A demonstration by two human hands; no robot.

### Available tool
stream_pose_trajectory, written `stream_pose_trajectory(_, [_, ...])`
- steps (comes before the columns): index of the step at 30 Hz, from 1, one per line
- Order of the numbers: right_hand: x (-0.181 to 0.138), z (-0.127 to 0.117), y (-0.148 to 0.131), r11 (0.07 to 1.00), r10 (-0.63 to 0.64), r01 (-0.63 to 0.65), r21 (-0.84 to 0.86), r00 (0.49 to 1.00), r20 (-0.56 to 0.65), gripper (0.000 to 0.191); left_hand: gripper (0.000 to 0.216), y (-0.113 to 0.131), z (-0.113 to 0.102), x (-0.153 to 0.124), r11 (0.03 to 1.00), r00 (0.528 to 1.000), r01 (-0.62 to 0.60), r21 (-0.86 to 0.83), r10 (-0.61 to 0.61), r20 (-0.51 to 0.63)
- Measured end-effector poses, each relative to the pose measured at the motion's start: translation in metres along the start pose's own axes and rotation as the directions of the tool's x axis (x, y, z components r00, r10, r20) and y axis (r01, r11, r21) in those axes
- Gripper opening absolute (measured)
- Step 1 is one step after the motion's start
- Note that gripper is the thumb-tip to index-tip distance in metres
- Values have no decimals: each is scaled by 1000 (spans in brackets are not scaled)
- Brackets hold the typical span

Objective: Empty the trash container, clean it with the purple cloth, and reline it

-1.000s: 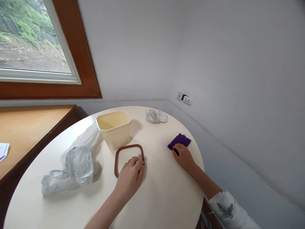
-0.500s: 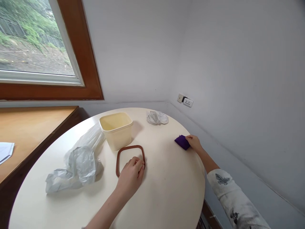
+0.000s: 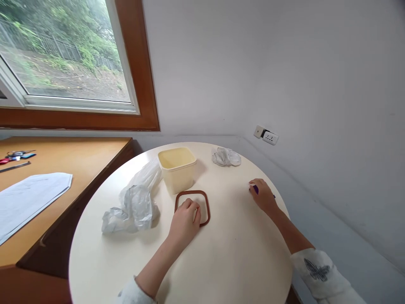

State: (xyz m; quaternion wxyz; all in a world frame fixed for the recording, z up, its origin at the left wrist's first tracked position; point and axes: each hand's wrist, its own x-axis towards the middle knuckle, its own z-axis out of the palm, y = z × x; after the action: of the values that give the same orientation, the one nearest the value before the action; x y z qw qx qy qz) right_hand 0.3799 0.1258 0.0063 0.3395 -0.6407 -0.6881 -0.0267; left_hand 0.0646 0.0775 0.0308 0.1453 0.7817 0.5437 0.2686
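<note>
My right hand point(image 3: 262, 195) is closed over a purple cloth point(image 3: 255, 189) near the right side of the round table. Most of the cloth is hidden, with bits of purple showing between the fingers and past the hand. My left hand point(image 3: 186, 217) lies over a brown square ring with rounded corners point(image 3: 208, 207), its fingers curled together. Whether those fingers grip anything cannot be made out. Just behind the ring stands an open cream plastic tub point(image 3: 179, 175). Left of the tub lies a crumpled clear plastic bag point(image 3: 139, 207).
A smaller crumpled plastic bag point(image 3: 226, 156) rests at the back of the white round table point(image 3: 234, 261). On the left, a wooden desk point(image 3: 95, 156) holds papers point(image 3: 34, 196) and small tools point(image 3: 19, 156). Walls with a socket point(image 3: 270, 137) close off the back and right.
The view has turned left, showing more of the desk. My right hand now covers most of the purple cloth it pinched at the edge before. My left hand's fingers have shifted inward from the ring's right side.
</note>
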Motion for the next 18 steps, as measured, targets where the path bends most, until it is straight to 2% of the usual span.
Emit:
stream_pose_trajectory(3, [-13,6,-50,977,-179,165,138,979,97,22,24,-1,-1,0,1000,1000,1,-11,-1,-13])
stream_pose_trajectory(5, [-25,12,-82,941,-305,255,223,925,228,27,23,-1,-1,0,1000,1000,-8,-10,7,-22])
stream_pose_trajectory(7, [-36,21,-108,905,-404,321,279,853,331,44,22,-1,-2,0,1000,999,-20,-10,19,-33])
stream_pose_trajectory(8, [-41,26,-116,890,-439,345,297,825,357,46,22,-1,-2,1,1000,999,-22,-11,21,-38])
stream_pose_trajectory(9, [-45,32,-122,884,-453,356,302,811,370,40,22,-2,-2,1,1000,999,-21,-12,21,-45])
stream_pose_trajectory(12, [-53,42,-126,892,-439,350,285,818,372,9,23,-4,-2,2,1000,998,-15,-5,15,-57])
stream_pose_trajectory(16, [-57,30,-107,892,-437,364,267,843,313,18,23,-3,-3,2,999,998,-31,5,32,-63])
stream_pose_trajectory(18, [-60,17,-88,921,-381,338,196,886,265,18,23,-1,-4,1,999,997,-50,3,51,-55])
